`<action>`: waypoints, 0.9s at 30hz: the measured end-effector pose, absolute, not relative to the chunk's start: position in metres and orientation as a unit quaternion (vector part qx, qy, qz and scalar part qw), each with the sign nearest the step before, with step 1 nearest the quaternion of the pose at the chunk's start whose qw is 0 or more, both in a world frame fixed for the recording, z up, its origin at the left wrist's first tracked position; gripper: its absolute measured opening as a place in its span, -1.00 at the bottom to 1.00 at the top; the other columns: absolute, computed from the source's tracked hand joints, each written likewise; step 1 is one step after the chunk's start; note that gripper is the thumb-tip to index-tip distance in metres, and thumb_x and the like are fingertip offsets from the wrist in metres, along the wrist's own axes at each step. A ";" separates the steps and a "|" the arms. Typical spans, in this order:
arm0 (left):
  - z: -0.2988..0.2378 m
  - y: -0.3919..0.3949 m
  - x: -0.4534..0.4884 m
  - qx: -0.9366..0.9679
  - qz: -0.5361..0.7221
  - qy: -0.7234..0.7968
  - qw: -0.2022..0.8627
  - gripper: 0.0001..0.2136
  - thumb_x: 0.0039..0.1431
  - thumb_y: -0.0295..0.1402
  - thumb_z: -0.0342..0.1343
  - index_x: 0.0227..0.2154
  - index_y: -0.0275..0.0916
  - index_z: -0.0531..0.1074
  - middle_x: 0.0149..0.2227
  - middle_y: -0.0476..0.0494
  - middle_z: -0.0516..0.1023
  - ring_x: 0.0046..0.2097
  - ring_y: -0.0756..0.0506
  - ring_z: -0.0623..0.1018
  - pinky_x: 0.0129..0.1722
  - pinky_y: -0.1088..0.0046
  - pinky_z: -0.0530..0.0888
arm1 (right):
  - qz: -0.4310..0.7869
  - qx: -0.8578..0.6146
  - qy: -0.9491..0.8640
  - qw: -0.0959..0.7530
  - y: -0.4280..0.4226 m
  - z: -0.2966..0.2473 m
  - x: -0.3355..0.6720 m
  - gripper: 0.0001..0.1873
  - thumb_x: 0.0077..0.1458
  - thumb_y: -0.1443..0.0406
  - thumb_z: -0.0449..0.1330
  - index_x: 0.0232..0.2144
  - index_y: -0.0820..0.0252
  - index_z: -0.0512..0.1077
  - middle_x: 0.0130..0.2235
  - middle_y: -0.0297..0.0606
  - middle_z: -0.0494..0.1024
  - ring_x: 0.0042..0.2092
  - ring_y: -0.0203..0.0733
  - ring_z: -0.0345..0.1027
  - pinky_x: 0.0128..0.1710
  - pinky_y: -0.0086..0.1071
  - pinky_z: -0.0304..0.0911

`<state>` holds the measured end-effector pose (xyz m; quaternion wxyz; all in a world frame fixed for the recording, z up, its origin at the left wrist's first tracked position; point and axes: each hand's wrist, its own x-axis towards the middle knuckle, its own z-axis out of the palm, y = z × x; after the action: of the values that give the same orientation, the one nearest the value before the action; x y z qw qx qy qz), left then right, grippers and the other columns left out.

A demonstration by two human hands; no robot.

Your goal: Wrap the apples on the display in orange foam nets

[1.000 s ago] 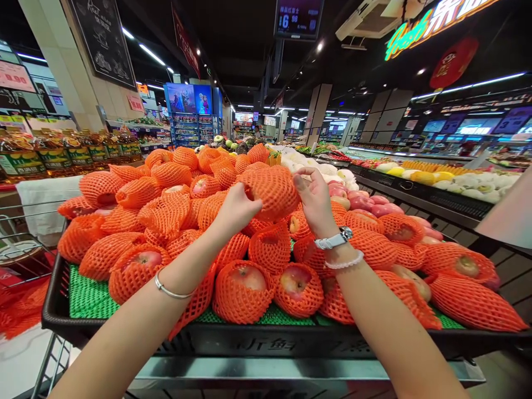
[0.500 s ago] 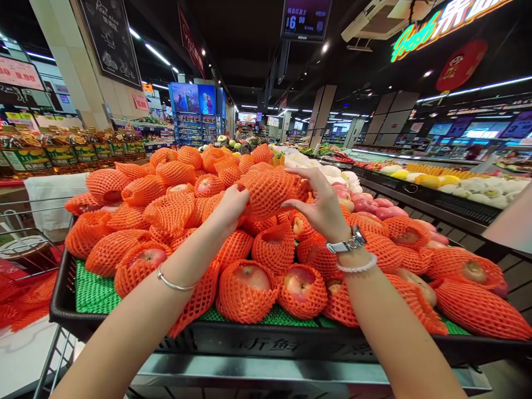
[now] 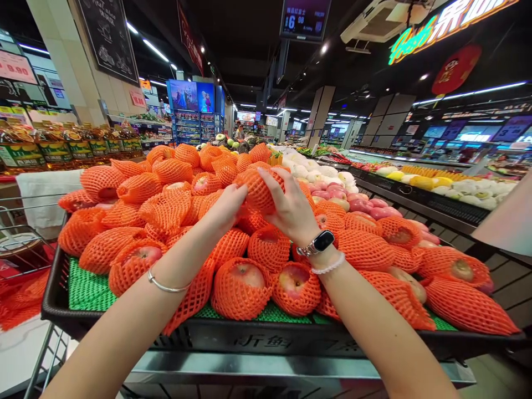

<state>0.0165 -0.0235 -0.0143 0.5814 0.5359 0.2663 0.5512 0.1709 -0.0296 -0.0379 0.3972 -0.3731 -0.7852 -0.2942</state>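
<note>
So the left hand [image 3: 233,204] has thumb and fingers pressed together, seemingly pinching one end of a plump, rounded orange foam-net sleeve [image 3: 254,191]. Right hand [image 3: 293,213] is cupped over the other side, fingers a bit spread across the mesh. The sleeve's up off the pile, between both hands. Can't see what's inside, but the bulge says fruit to me.

Call that sleeve the clock centre. At 6 o'clock there's a round, red-and-yellow apple in orange mesh [image 3: 241,274] with its top peeking out, sitting on bumpy green plastic matting [image 3: 89,288] in a long black plastic bin [image 3: 216,338]. Smooth bare red apples [image 3: 361,205] are over at 3 o'clock, and a heap of loose orange netting [image 3: 29,299] is way out at 8.

Progress-wise, I'd say mostly done: nearly everything up front is netted, and the held one looks largely wrapped. What's left, as far as I can see, is those bare ones.
</note>
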 end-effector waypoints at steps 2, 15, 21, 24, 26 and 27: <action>-0.010 -0.029 0.015 0.522 0.565 0.228 0.597 -0.88 0.01 -0.33 0.13 -0.43 -0.28 0.48 -0.36 -0.11 0.61 -0.27 -0.07 0.58 -0.27 0.43 0.54 | -0.272 -0.359 -0.766 0.459 -0.026 -0.036 0.174 -0.08 0.01 0.43 0.21 0.32 -0.08 -0.13 0.19 -0.07 0.22 0.24 0.12 0.16 0.23 0.06 0.20; -0.015 -0.021 0.019 0.637 0.665 0.153 0.360 -0.28 -0.03 0.11 0.20 0.17 -0.02 0.15 0.26 -0.25 0.27 0.33 -0.29 0.22 0.27 0.02 0.24 | 0.298 -0.261 -0.584 0.708 -0.035 -0.023 0.179 -0.20 -0.17 0.02 0.36 0.13 -0.02 0.22 0.09 -0.17 0.44 0.14 0.03 0.34 0.18 -0.03 0.29; -0.023 -0.033 0.028 0.724 0.531 0.212 0.386 -0.13 0.02 0.00 0.24 0.28 -0.17 -0.07 0.34 -0.37 0.14 0.35 -0.34 0.18 0.34 0.01 0.14 | 0.454 -0.254 -0.546 0.656 -0.046 -0.031 0.162 -0.34 -0.19 0.08 0.42 0.00 -0.05 0.34 0.06 -0.26 0.50 0.12 -0.03 0.37 0.13 -0.05 0.38; -0.023 -0.032 0.024 0.745 0.510 0.241 0.357 -0.22 0.12 -0.02 0.15 0.28 -0.22 -0.07 0.34 -0.40 0.13 0.36 -0.33 0.16 0.33 0.00 0.14 | 0.541 -0.230 -0.505 0.632 -0.043 -0.032 0.160 -0.45 -0.16 0.05 0.40 -0.10 0.01 0.40 0.02 -0.26 0.54 0.11 0.00 0.39 0.08 -0.03 0.43; -0.024 -0.028 0.020 0.769 0.504 0.265 0.291 -0.25 0.15 -0.04 0.13 0.27 -0.25 -0.04 0.36 -0.43 0.06 0.37 -0.33 0.11 0.35 -0.01 0.09 | 0.579 -0.213 -0.483 0.621 -0.041 -0.031 0.161 -0.49 -0.14 0.01 0.38 -0.14 0.02 0.42 -0.02 -0.26 0.57 0.10 0.00 0.40 0.06 -0.04 0.45; -0.024 -0.025 0.019 0.781 0.511 0.269 0.239 -0.27 0.15 -0.07 0.16 0.26 -0.25 -0.01 0.35 -0.43 0.06 0.37 -0.32 0.11 0.35 -0.01 0.08 | 0.592 -0.209 -0.476 0.616 -0.040 -0.031 0.162 -0.50 -0.13 -0.01 0.37 -0.15 0.03 0.43 -0.05 -0.27 0.59 0.09 -0.01 0.41 0.05 -0.05 0.46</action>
<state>0.0187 -0.0249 -0.0240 0.2390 0.7808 0.2690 0.5107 0.1619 -0.0404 -0.0306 0.6158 -0.2094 -0.4761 0.5918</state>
